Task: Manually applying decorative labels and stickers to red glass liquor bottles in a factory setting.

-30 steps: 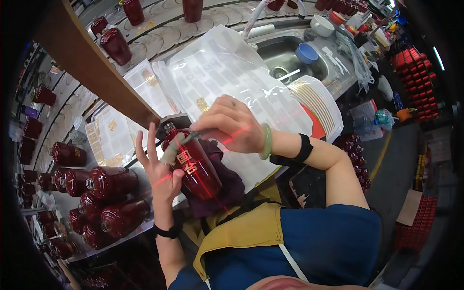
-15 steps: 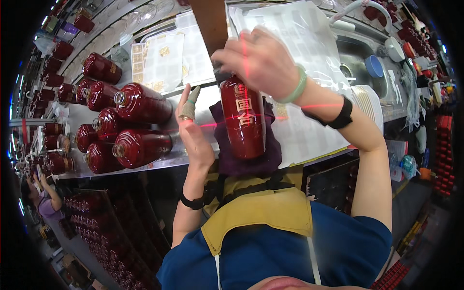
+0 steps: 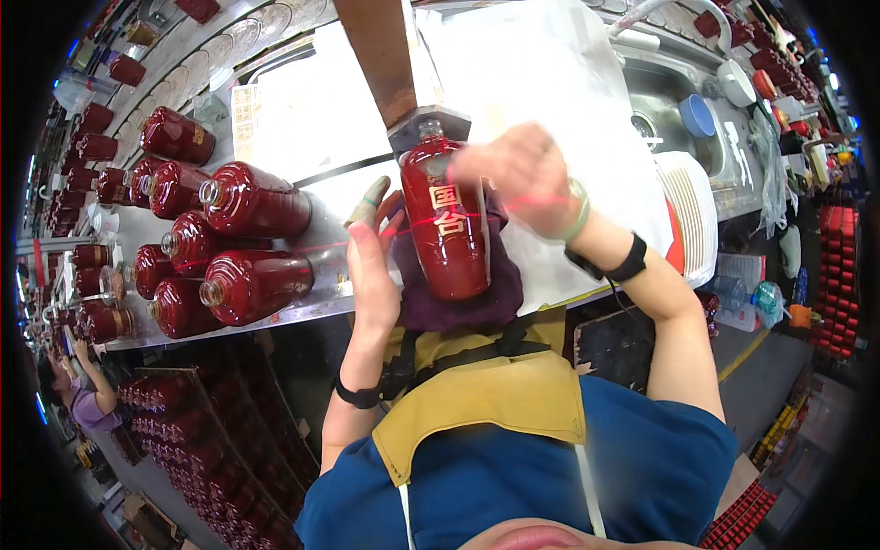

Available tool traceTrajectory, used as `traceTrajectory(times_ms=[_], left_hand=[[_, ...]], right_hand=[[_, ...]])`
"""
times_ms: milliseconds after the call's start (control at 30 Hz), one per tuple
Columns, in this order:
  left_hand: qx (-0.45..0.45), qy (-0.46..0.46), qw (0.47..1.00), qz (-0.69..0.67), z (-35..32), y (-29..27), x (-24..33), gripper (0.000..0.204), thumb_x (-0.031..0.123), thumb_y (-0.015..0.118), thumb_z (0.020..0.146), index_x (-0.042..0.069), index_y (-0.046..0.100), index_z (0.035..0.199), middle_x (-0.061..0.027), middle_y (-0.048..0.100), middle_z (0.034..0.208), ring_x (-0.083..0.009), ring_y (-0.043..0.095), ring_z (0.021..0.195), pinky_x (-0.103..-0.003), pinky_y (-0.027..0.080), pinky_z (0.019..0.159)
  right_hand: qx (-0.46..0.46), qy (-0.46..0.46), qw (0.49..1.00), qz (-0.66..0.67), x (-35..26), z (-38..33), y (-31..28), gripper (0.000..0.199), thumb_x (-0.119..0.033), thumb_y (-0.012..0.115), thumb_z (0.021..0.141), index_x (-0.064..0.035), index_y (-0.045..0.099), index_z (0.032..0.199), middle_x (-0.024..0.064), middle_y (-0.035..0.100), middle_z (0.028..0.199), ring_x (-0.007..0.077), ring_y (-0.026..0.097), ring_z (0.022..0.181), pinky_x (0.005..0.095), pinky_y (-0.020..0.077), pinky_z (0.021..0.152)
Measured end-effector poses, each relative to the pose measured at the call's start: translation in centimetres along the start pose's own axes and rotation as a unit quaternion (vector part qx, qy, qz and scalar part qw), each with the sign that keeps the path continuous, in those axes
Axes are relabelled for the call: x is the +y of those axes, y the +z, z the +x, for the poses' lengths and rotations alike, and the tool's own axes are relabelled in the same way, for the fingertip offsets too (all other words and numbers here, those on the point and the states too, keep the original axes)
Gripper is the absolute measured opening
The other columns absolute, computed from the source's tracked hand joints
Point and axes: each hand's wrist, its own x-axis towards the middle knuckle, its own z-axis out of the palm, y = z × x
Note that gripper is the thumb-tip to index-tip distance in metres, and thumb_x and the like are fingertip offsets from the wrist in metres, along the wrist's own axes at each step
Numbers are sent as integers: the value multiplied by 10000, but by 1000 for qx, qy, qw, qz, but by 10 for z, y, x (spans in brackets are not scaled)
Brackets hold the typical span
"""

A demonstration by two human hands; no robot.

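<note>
The fingers of your right hand (image 3: 527,179) are curled and blurred at the right side of a glossy dark-red glass bottle (image 3: 443,257) with gold characters on its front; you cannot tell from this view whether they grasp anything. The bottle lies from them to the left and toward the table's near edge, on a bunched dark-purple cloth (image 3: 431,317) by the middle of that edge. Its long axis runs away from you: base toward the table (image 3: 335,206)'s near edge, clear neck toward the far one, by a dark angular block (image 3: 459,126) at the foot of a brown wooden post (image 3: 378,55). Your right hand is the nearer, overlapping the bottle's shoulder in view. Your left hand (image 3: 371,261), one digit in a pale cover (image 3: 368,203), stands released just beside the bottle's left flank; whether it touches is unclear.
</note>
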Motion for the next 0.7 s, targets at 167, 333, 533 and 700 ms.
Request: traceTrajectory(times_ms=[167, 333, 533, 700], left_hand=[[15, -17, 999, 40, -1, -14, -8, 907, 706, 201, 1049, -35, 399, 1533, -180, 454, 1554, -287, 494, 1392, -438, 399, 1159], [19, -34, 999, -4, -2, -7, -15, 895, 692, 213, 1058, -47, 405, 1524, -187, 466, 1537, -278, 474, 1396, -428, 370, 1161], [19, -22, 999, 23, -2, 3, -6, 878, 692, 211, 1057, -23, 419, 1523, -178, 476, 1533, -283, 489, 1387, -433, 385, 1149], [45, -21, 998, 42, -8, -12, -15, 839, 670, 196, 1068, 4, 436, 1519, -165, 484, 1536, -288, 507, 1380, -444, 394, 1144]], right_hand=[[9, 195, 965, 173, -19, -17, -21, 291, 33, 661, 863, -81, 695, 1128, 35, 701, 1052, 209, 646, 907, 319, 542, 845], [-66, 451, 885, 89, 38, -16, -40, 379, -96, 699, 896, -83, 620, 1267, 117, 628, 1117, 261, 643, 966, 379, 521, 885], [-322, 204, 900, -212, 68, -74, -12, 434, -60, 683, 787, -190, 686, 1201, 102, 576, 1075, 260, 615, 982, 396, 486, 825], [-367, 208, 851, -314, 97, -104, -54, 200, -90, 623, 841, -48, 737, 1000, 183, 614, 1123, 295, 662, 1017, 425, 535, 861]])
